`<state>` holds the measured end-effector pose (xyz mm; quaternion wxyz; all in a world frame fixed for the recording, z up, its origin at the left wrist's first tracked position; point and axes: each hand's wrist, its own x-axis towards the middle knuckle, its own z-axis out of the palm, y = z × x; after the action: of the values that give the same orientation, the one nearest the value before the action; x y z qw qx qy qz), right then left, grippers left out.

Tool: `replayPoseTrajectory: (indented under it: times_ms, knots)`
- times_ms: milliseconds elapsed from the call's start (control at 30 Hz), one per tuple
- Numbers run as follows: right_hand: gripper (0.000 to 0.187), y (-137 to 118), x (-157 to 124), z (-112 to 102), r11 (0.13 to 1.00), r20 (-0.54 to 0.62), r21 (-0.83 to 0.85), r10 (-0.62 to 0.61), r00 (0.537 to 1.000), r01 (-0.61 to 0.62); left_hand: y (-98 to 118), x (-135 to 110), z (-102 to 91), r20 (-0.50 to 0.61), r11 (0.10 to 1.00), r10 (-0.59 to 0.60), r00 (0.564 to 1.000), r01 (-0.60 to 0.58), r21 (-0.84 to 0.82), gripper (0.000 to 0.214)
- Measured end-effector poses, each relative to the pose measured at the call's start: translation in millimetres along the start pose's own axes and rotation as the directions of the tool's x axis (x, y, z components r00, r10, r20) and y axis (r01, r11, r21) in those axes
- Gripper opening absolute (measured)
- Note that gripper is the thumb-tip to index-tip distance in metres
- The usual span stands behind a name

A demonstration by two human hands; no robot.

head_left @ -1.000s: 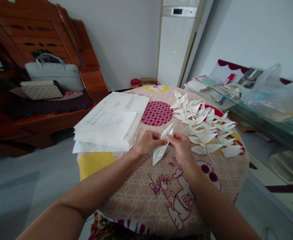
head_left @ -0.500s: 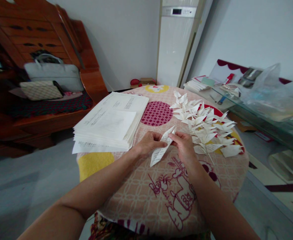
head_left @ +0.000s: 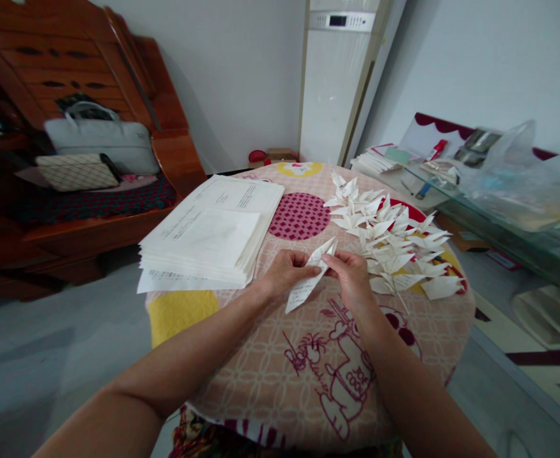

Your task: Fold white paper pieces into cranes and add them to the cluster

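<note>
A folded white paper piece [head_left: 308,280] with printed text, long and pointed at both ends, is held over the round table [head_left: 270,381]. My left hand [head_left: 287,272] pinches it from the left and my right hand [head_left: 351,275] pinches its upper end from the right. Both hands are closed on it. Just right of my right hand lies a heap of several finished folded paper shapes [head_left: 389,238]. A thick stack of printed sheets [head_left: 213,232] sits left of my left hand.
The table wears a pink cartoon-print cloth. A wooden bench [head_left: 93,216] with a grey bag [head_left: 101,143] stands at the left. A white tall appliance [head_left: 332,83] is at the back. A glass shelf with a plastic bag [head_left: 518,178] and books is at the right.
The folded paper has tilted, its lower tip swinging left and its upper tip right. My right hand moved slightly right and up. Both hands keep their pinch.
</note>
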<state>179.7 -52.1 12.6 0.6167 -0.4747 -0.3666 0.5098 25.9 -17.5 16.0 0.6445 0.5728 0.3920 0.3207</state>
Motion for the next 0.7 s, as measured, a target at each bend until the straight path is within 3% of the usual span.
replayPoseTrajectory:
  times_ms: [467,700]
  knots:
    - [0.018,4.8,-0.9,-1.8,0.994,0.059,-0.100,-0.036,0.998,0.042,3.7,0.3,-1.2,-0.008,1.000,0.024,1.000,-0.024,0.008,0.053]
    - [0.012,5.7,-4.9,5.7,0.999,-0.002,0.028,0.026,1.000,-0.026,3.9,-0.7,-0.8,0.018,0.998,0.022,1.000,-0.023,0.053,0.055]
